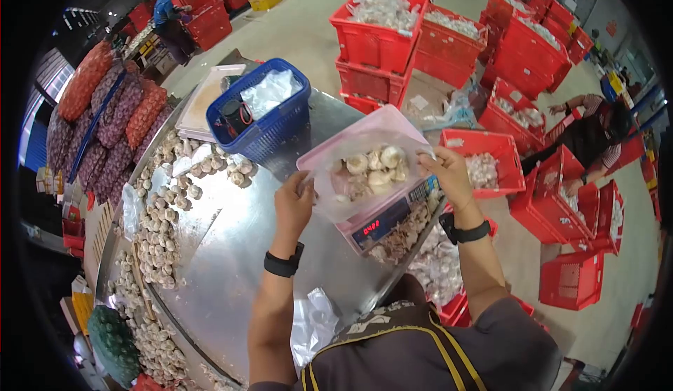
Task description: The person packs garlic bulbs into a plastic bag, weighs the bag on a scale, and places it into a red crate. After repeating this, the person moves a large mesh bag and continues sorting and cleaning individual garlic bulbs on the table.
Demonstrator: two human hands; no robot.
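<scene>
Between the left hand [294,196] and right hand [450,173], the plastic bag [329,185] of garlic bulbs [379,178] is pinched at opposite sides, over the pink tray [382,119].

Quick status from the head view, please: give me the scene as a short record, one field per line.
left hand: pinching one edge of the clear bag of garlic; hand
right hand: pinching the opposite edge; hand
bag position: over the pink tray
scale: display lit with red digits
table: metal, loose garlic along its left side
beyond the tray: blue basket holding clear plastic
near the left forearm: clear plastic bags
background: stacked red crates, filled mesh sacks
</scene>
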